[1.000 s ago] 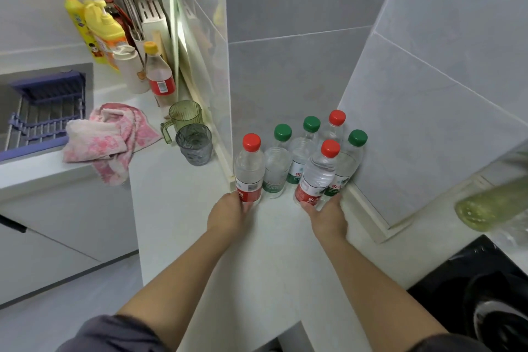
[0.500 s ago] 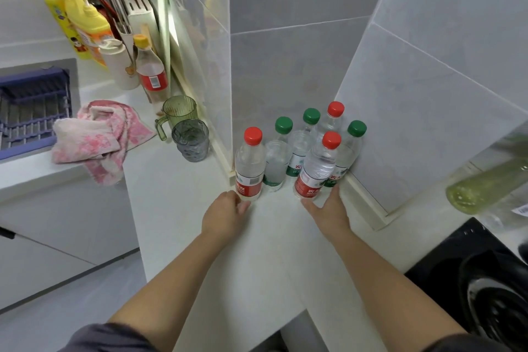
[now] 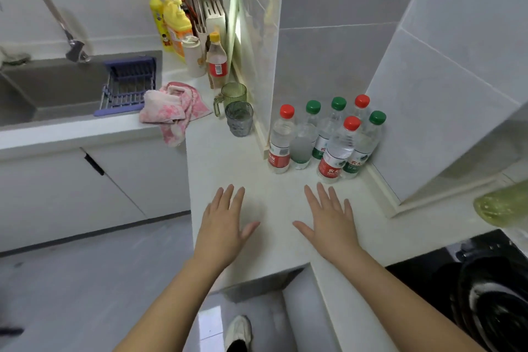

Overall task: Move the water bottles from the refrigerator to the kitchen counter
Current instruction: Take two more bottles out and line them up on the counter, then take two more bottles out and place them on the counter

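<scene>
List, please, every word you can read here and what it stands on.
"农夫": red label, front water bottle.
"农夫": green label, rightmost water bottle.
Labels on the left water bottle, detergent bottles and sauce bottle: too blurred to read.

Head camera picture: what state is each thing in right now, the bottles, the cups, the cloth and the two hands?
Water bottles: six, upright, capped, clustered in the counter corner.
Left hand: open, fingers spread, holding nothing.
Right hand: open, fingers spread, holding nothing.
Green mug: upright, looks empty.
Grey tumbler: upright, in front of the mug.
Pink towel: crumpled, draped over the counter edge.
</scene>
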The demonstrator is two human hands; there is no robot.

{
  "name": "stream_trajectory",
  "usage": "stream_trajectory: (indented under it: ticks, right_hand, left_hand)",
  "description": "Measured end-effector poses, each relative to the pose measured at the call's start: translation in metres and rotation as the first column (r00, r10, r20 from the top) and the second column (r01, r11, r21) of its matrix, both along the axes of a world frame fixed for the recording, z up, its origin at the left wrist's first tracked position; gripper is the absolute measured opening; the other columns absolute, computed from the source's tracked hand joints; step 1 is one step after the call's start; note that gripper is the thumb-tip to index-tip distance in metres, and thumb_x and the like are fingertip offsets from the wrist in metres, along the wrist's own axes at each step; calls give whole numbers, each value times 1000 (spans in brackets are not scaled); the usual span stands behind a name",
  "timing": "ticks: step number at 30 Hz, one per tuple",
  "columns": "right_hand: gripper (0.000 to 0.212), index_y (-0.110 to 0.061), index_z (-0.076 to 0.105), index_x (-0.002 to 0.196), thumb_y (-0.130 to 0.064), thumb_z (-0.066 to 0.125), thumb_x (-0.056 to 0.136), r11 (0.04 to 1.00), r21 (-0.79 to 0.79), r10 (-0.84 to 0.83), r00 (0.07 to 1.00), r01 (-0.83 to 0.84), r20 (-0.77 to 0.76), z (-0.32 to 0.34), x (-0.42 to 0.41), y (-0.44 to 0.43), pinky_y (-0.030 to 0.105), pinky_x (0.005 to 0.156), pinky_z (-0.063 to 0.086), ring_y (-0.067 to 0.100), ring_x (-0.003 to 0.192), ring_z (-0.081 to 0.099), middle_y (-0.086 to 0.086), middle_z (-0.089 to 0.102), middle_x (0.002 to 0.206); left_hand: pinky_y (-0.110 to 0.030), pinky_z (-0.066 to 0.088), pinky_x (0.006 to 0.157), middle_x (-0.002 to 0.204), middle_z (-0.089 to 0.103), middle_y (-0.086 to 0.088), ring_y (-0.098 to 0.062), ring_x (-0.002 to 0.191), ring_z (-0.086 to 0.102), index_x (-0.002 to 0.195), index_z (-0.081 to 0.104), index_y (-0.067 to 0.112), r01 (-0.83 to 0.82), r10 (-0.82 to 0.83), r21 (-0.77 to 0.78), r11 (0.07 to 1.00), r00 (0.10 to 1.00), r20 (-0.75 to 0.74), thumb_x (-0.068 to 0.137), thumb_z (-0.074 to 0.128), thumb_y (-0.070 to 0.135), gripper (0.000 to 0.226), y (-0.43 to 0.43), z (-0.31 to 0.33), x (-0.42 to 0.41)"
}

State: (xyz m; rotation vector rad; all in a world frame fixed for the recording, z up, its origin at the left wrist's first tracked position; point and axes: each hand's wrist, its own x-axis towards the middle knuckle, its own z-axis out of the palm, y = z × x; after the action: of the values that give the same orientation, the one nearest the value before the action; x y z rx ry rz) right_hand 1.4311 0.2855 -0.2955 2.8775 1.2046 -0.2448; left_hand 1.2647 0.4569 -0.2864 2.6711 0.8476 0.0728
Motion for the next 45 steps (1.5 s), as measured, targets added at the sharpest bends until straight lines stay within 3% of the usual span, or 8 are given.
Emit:
stream_trajectory:
  ticks: [10,20,27,33,45]
  right_hand:
    - [81,-32,-17,153,-72,16,91,933,120,338,941,-339,34,17,-85,4,55,118,-2,31,151,-14,4,-15,164]
    - [82,-35,-32,144,-74,16,90,770,170,608,788,-615,97,40,-185,34,53,116,-13,31,149,-21,4,-21,163]
    - [81,-35,-9,155,-72,23,90,622,232,748,655,-748,108,55,-301,42,52,115,-11,28,150,-16,3,-13,165]
    - [79,-33,-8,155,-71,18,91,526,216,814,560,-823,152,54,-424,13,54,118,-4,29,151,-11,5,-8,165]
    - [76,-34,-10,155,-66,27,96,391,206,897,422,-897,135,59,-632,-58,51,118,-10,27,150,-16,2,-13,165]
  left_hand:
    - [-30,7,119,162,13,3,-16,150,-1,155,14,24,-251,247,23,968,962,118,94,42,58,76,-71,36,-121]
    - [-41,9,122,164,2,-1,-21,150,-9,156,8,26,-472,468,193,860,881,71,94,37,60,76,-97,61,-222]
    - [-42,7,122,164,4,-2,-23,151,-8,156,9,25,-629,620,196,752,776,113,92,30,63,77,-131,67,-342]
    - [-45,13,121,162,13,-5,-25,151,0,155,18,22,-671,654,209,711,741,153,93,39,59,75,-177,73,-460]
    - [-39,4,121,164,2,0,-20,150,-10,156,6,27,-793,781,217,569,604,161,94,33,61,75,-277,74,-672]
